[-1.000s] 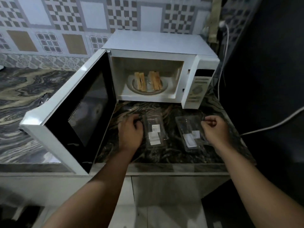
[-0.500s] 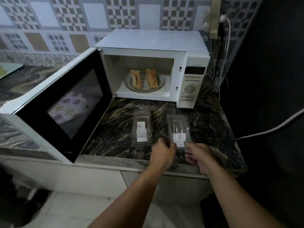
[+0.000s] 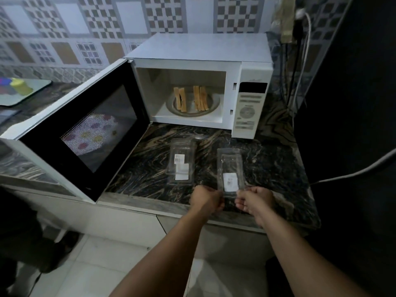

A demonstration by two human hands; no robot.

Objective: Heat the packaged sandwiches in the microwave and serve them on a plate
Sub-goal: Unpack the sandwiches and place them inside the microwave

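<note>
A: At the back of the dark marbled tabletop [image 3: 276, 159]?

B: White microwave [image 3: 199, 50], door [image 3: 79, 133] swung wide open to the left. Inside, on the round turntable [image 3: 212, 106], two sandwiches: left sandwich [image 3: 180, 99] and right sandwich [image 3: 201, 98], standing on edge, side by side, a small gap between.

A: And in front of the microwave?

B: Two empty clear plastic packages, lying flat, apart from each other. Left package [image 3: 181, 161] near the middle of the tabletop, white labels on it. Right package [image 3: 230, 171] closer to the front edge, one white label with a barcode.

A: The hands?

B: Both at the near end of the right package. Left hand [image 3: 206, 199] curled, fingers closed at the package's near left corner. Right hand [image 3: 255, 200] curled likewise, at the near right corner. Apparently pinching the plastic from both sides, though hard to tell exactly through the clear film and blur.

A: Anything else around?

B: A flowered plate [image 3: 92, 136] seen through the door's mesh window. Patterned tile wall [image 3: 107, 24] behind. White cable [image 3: 353, 170] off to the right.
</note>
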